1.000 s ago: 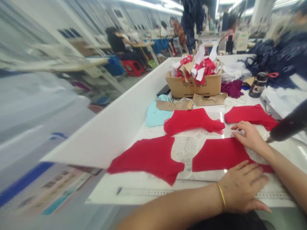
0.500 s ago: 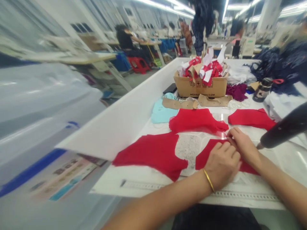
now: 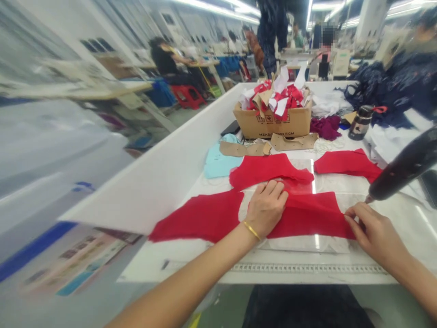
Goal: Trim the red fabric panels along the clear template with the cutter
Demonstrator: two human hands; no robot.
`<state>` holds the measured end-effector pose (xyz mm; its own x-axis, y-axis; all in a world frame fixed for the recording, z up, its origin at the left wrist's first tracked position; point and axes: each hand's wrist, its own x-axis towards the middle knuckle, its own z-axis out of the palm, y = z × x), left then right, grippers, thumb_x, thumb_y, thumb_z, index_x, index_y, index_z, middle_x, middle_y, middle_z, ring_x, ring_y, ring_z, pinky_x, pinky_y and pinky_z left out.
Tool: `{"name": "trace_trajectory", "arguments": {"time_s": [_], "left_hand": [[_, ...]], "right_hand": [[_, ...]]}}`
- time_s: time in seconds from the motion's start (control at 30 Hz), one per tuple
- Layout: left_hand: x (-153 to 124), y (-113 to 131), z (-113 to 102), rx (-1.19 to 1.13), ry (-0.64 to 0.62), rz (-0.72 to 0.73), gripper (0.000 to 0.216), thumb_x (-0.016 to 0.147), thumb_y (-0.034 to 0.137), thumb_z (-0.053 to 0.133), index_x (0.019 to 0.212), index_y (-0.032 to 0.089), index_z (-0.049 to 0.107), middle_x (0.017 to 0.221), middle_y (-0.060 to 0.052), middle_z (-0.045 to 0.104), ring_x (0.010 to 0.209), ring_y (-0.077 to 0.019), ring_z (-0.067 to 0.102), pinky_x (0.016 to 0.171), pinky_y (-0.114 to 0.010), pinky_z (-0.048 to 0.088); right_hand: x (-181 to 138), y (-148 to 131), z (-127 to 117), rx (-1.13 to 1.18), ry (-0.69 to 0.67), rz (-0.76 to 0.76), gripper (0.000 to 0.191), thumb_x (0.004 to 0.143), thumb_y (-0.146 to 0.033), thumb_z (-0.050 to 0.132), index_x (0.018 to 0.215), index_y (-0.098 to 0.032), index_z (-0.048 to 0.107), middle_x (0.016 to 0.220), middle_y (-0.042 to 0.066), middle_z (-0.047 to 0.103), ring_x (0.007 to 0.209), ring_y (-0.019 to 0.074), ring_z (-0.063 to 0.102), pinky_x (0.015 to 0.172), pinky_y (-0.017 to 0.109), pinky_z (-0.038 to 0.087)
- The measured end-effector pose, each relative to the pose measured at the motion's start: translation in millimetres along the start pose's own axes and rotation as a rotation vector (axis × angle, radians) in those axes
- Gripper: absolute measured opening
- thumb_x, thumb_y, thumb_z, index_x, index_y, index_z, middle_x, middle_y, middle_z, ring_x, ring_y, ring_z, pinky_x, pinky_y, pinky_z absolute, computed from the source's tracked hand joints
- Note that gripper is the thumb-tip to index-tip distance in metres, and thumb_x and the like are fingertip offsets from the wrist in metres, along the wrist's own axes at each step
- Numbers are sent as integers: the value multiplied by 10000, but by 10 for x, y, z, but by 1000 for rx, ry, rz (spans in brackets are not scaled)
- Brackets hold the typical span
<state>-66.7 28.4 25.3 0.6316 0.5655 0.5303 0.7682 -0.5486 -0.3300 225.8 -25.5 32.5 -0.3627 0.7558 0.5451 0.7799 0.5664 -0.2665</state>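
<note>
Red fabric panel [image 3: 310, 221], spread out, creased

The fabric panels [image 3: 314, 223] are plain red, the cloth [image 3: 216, 164] light blue, and the carton [image 3: 290, 129] brown with dark print. The worktop [image 3: 145, 269] is white; its ruler strip [image 3: 307, 268] is pale with dark graduations. The bracelet [image 3: 251, 230] is gold-coloured.

A flat white table [image 3: 143, 269] has a white wall [image 3: 164, 182] along its left side. On it are flat red cloth pieces [image 3: 201, 216], a light blue cloth [image 3: 218, 164], a brown cardboard box [image 3: 273, 129], a crumpled purple cloth [image 3: 326, 128] and a dark round bottle [image 3: 360, 123].
</note>
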Motion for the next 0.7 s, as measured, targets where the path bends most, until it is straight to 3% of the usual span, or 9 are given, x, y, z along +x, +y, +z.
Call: {"name": "trace_trajectory", "arguments": {"time_s": [0.17,0.3,0.57,0.7], "left_hand": [[-173,128,-193,-68,89,70,287,1001,60,458,844,165,674,857,-81,641,832,-238,534,712,-360,386],[-227,258,-274,-109,59,61,294,1000,37,445,868,150,682,838,-64,645,805,-222,546,711,-347,393],[-215,354,-256,-183,22,70,260,965,27,458,908,145,683,875,-75,653,804,-226,576,697,-351,450],[-221,358,-218,-256,-13,66,254,967,39,455,970,130,693,961,-104,687,885,-241,621,765,-367,534]], "right_hand": [[-235,115,-105,-37,-40,67,186,1017,-240,474,852,-233,560,740,-4,678,530,140,649,468,242,448],[-403,208,-183,-52,-107,106,189,1008,-255,495,844,-229,587,728,-9,669,510,118,626,466,231,434],[-560,269,-265,-31,-160,196,145,940,-213,527,816,-233,599,713,-21,667,468,104,582,452,230,419],[-560,235,-286,-35,-193,236,194,943,-227,491,777,-227,592,710,-11,649,510,117,602,476,240,427]]}}
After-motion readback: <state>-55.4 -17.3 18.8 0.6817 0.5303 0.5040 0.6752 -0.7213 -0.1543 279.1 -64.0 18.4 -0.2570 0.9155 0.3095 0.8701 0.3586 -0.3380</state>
